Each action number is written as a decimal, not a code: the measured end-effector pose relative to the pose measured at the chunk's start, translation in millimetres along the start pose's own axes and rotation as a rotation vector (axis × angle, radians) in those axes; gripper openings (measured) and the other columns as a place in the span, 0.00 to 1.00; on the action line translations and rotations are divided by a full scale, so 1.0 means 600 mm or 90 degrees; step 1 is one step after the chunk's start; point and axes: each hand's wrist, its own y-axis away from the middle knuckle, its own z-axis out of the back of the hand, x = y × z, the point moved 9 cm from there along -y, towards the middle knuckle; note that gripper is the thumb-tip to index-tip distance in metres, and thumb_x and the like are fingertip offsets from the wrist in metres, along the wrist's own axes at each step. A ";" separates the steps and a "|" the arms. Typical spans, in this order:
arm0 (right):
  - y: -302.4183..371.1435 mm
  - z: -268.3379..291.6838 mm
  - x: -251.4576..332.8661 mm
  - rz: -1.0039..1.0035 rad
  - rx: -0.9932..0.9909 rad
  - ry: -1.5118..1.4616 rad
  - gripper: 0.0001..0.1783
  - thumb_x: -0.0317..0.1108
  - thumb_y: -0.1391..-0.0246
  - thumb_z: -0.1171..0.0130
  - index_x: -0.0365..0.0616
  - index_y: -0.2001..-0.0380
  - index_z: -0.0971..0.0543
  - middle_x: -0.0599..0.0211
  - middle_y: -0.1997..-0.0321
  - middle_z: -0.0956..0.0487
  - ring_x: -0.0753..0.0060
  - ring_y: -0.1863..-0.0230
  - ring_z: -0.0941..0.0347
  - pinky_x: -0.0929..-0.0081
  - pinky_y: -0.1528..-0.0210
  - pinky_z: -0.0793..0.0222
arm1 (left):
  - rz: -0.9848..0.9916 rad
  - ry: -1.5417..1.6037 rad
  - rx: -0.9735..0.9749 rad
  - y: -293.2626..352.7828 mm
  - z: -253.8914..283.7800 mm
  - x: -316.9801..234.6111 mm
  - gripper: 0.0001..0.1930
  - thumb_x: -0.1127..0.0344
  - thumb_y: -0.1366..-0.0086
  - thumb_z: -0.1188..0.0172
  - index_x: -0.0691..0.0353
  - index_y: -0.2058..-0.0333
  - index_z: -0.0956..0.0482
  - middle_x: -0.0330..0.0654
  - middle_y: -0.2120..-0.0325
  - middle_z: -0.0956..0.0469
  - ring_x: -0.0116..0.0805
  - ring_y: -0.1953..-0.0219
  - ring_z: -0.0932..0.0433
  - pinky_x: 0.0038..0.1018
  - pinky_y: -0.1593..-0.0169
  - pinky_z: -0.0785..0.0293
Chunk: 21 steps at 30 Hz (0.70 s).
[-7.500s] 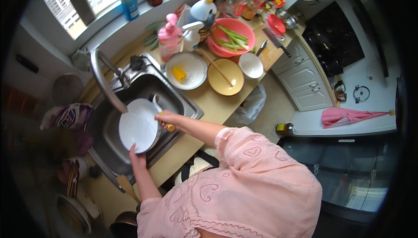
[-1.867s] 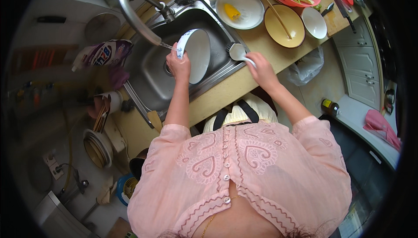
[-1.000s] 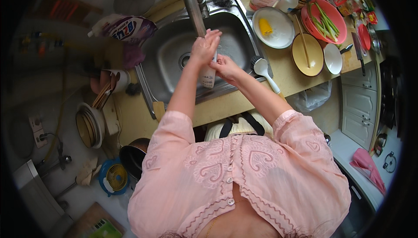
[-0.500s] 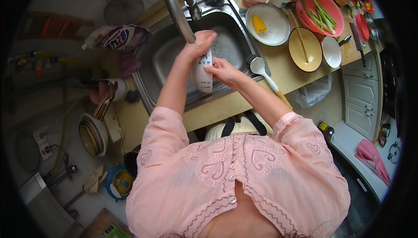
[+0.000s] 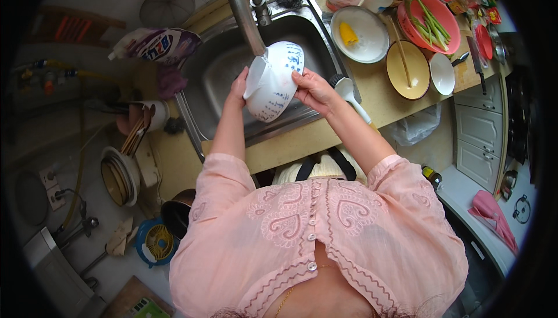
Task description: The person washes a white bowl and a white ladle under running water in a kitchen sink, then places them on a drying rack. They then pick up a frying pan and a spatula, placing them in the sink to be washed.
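Note:
A white bowl with blue markings (image 5: 273, 88) is tilted on its side below the tap (image 5: 241, 18), and water runs onto it. My left hand (image 5: 238, 88) grips its left rim, with some fingers hidden by the bowl. On the bowl's right side, my right hand (image 5: 314, 90) holds on with the thumb against the outer wall. Both hands are over the steel sink (image 5: 203, 94). Just right of my right hand, a white dish brush (image 5: 351, 97) with dark bristles lies by the sink's edge.
On the right counter stand a white bowl with a yellow piece (image 5: 372, 42), a cream bowl with chopsticks (image 5: 401, 77), a small white bowl (image 5: 443, 75) and a red basin of green stalks (image 5: 450, 18). A knife (image 5: 479, 62) lies beyond. A purple-and-white pouch (image 5: 154, 45) sits left of the sink.
The bowl has turned from nearly edge-on to showing its outer wall. My left hand has moved from its upper part down to the left rim; my right hand has shifted slightly right.

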 end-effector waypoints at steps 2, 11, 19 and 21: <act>-0.010 0.017 -0.003 0.016 -0.031 -0.005 0.14 0.32 0.44 0.49 0.40 0.55 0.33 0.63 0.55 0.26 0.71 0.53 0.30 0.70 0.47 0.35 | -0.081 0.020 -0.038 0.030 -0.023 0.004 0.22 0.52 0.35 0.58 0.64 0.56 0.26 0.43 0.59 0.25 0.36 0.57 0.27 0.30 0.52 0.33; -0.041 0.068 -0.020 0.082 -0.126 0.013 0.11 0.28 0.42 0.54 0.37 0.57 0.32 0.59 0.56 0.26 0.67 0.54 0.29 0.67 0.48 0.34 | -0.539 -0.741 -0.490 0.163 -0.204 -0.051 0.22 0.54 0.37 0.57 0.59 0.49 0.30 0.50 0.51 0.31 0.48 0.49 0.33 0.34 0.45 0.40; -0.034 0.061 -0.015 0.122 -0.180 -0.107 0.15 0.29 0.44 0.51 0.35 0.54 0.34 0.57 0.51 0.29 0.62 0.48 0.33 0.60 0.42 0.39 | -0.404 -0.133 -0.415 0.093 -0.014 0.006 0.20 0.56 0.34 0.62 0.59 0.50 0.30 0.42 0.50 0.30 0.41 0.47 0.34 0.39 0.43 0.42; -0.032 0.063 -0.008 0.126 -0.163 -0.137 0.17 0.30 0.45 0.49 0.35 0.53 0.34 0.58 0.51 0.29 0.63 0.47 0.35 0.61 0.40 0.42 | -0.180 0.250 -0.314 0.083 -0.010 0.056 0.18 0.58 0.33 0.62 0.60 0.53 0.29 0.43 0.53 0.28 0.40 0.48 0.32 0.40 0.46 0.37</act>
